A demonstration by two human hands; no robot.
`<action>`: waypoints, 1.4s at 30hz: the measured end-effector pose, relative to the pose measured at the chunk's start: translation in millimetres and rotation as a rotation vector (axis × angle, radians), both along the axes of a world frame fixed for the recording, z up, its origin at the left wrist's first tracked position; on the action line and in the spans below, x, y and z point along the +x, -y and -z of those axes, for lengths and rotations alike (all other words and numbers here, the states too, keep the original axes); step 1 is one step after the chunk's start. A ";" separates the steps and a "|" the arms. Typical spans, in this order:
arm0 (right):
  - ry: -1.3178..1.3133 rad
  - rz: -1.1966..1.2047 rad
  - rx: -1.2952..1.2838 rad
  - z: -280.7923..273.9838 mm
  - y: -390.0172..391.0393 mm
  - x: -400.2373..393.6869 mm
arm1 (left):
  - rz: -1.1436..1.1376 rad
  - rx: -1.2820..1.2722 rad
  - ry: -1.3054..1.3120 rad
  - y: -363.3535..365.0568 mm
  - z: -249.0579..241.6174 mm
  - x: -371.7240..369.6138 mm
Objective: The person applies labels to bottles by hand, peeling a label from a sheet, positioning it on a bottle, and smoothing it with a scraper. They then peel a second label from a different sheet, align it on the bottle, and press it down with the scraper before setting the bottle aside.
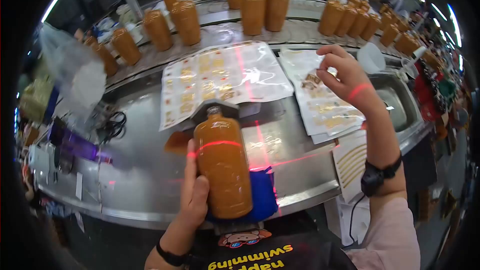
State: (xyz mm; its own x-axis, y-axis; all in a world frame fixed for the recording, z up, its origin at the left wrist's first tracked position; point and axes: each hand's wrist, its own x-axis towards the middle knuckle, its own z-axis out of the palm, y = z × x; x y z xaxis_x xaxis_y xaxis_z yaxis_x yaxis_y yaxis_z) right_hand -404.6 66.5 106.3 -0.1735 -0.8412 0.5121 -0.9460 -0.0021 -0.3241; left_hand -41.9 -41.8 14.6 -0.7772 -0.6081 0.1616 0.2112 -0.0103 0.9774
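Note:
A glossy brown bottle [223,167] lies tilted in front of me, its neck against a dark grey holder and its lower part over a blue cloth [263,196]. My left hand [194,192] is against the bottle's left side, thumb and fingers apart, touching it. My right hand [342,72] is raised over a white decal sheet [325,112], fingers curled with the index finger and thumb near each other; anything between them is too small to make out. Red laser lines cross the bottle and my right wrist. A larger decal sheet [225,77] lies behind the bottle.
Several brown bottles [252,14] stand along the back ledge. Black scissors [116,124] lie at the left of the metal table [135,180], near a hanging plastic bag [75,70]. A sink [397,102] and white funnel [371,58] are at right. People sit across the table.

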 end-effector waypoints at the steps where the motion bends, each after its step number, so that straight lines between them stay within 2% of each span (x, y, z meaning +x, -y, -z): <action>1: 0.063 -0.039 0.026 -14.7 -3.3 23.8 | -0.006 0.022 -0.037 -0.3 0.3 -1.2; 3: 0.173 -0.194 0.051 -37.5 -6.4 55.6 | 0.006 0.036 -0.037 1.0 -0.4 -0.4; 6: 0.165 -0.460 0.002 -55.6 1.0 91.3 | 0.031 0.073 -0.054 2.0 0.5 0.3; 9: 0.397 -0.492 0.074 -43.0 17.1 125.7 | 0.026 0.106 -0.066 2.9 -1.2 1.9; 11: 0.336 -0.499 0.050 -15.1 37.8 137.8 | 0.009 0.176 -0.110 2.0 -2.3 0.2; 14: 0.431 -0.443 0.102 15.9 54.5 147.6 | -0.027 0.186 -0.160 0.8 -4.4 -2.6; 17: 0.447 -0.400 0.104 26.8 59.0 152.6 | -0.069 0.139 -0.051 -3.1 -12.7 -6.6; 23: 0.449 -0.379 0.085 30.2 58.3 153.0 | -0.069 0.067 -0.008 -4.6 -10.8 -8.5; 26: 0.453 -0.375 0.085 30.1 59.5 153.2 | -0.059 0.161 -0.031 -4.4 -13.5 -9.2; 42: 0.403 -0.390 0.027 33.0 66.6 155.8 | -0.046 0.133 -0.062 -2.2 -9.6 -8.8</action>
State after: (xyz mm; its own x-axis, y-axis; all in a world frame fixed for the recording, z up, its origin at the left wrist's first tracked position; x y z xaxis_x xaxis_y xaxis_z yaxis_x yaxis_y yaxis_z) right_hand -248.8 -0.1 73.4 -0.0245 -0.8942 0.4470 -0.6779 -0.3138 -0.6648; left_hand -50.7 -39.6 24.3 -0.7393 -0.6619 0.1236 0.2741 -0.1281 0.9531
